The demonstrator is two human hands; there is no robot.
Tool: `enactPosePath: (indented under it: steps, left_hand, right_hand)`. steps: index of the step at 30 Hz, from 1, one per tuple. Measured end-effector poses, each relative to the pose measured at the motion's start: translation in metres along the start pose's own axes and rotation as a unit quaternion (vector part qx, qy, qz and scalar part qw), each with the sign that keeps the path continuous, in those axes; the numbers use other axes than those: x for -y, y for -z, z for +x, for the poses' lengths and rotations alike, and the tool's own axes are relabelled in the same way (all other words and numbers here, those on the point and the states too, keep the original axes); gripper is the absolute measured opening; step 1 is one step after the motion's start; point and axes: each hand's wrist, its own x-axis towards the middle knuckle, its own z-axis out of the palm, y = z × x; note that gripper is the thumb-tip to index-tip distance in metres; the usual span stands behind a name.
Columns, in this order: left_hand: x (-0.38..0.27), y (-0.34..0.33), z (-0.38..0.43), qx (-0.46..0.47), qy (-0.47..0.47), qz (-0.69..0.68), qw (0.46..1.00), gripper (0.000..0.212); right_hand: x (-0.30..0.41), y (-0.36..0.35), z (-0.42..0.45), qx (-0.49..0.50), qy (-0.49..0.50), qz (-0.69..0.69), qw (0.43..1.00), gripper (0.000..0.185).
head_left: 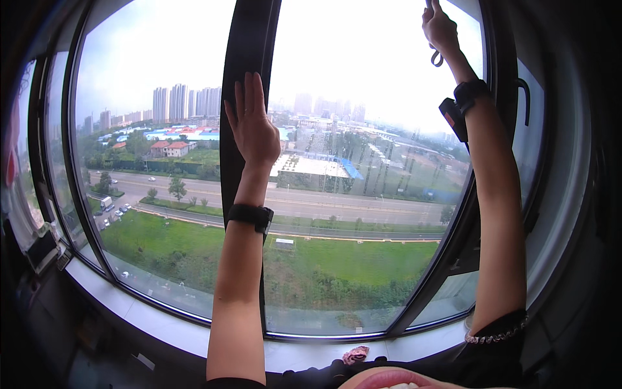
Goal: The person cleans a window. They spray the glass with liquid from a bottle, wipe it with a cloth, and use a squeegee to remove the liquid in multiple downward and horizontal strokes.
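Note:
My left hand (256,124) is raised with its palm towards the dark upright window frame (249,39) and appears to rest on it, fingers a little apart. It holds nothing. Higher up, at the top right, my right hand (441,30) grips a dark handle with a strap-like loop (437,60) hanging below the fist. The far end of that handled tool lies beyond the picture's upper edge. Behind the right hand is the large right window pane (369,87). Water drops and streaks (335,182) mark the middle of this glass.
A crumpled pink cloth (355,355) lies on the pale windowsill (291,351) below. At the right, a window handle (525,99) sticks out from the frame. Another pane (155,63) is on the left. A road (311,194) and grass show far below outside.

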Motion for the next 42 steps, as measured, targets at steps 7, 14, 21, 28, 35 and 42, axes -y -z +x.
enactPosePath:
  steps: [7, 14, 21, 28, 35, 42]
  left_hand:
    - [-0.003, 0.0, -0.007, -0.01, 0.01, -0.01, 1.0, 0.081]
    - [-0.014, 0.011, -0.026, 0.024, 0.037, -0.002, 0.999, 0.077]
    - [-0.019, 0.024, -0.044, 0.058, 0.056, 0.035, 0.996, 0.057]
    - [-0.029, 0.016, -0.038, 0.035, 0.044, -0.011, 0.998, 0.056]
    - [-0.031, -0.002, -0.005, -0.002, 0.036, 0.015, 0.999, 0.056]
    - [-0.02, -0.012, 0.009, -0.025, 0.057, 0.037, 0.997, 0.068]
  right_hand:
    - [-0.018, 0.025, -0.073, -0.005, 0.07, -0.094, 0.993, 0.055]
    - [-0.026, 0.038, -0.136, 0.008, 0.132, -0.125, 0.983, 0.053]
    - [0.005, 0.054, -0.202, -0.044, 0.199, -0.044, 0.978, 0.054]
    - [0.002, 0.092, -0.245, 0.04, 0.132, -0.05, 0.989, 0.058]
    - [0.007, 0.143, -0.266, 0.144, 0.079, -0.01, 0.986, 0.059]
    - [0.001, 0.129, -0.153, 0.045, 0.124, -0.051, 0.99, 0.05]
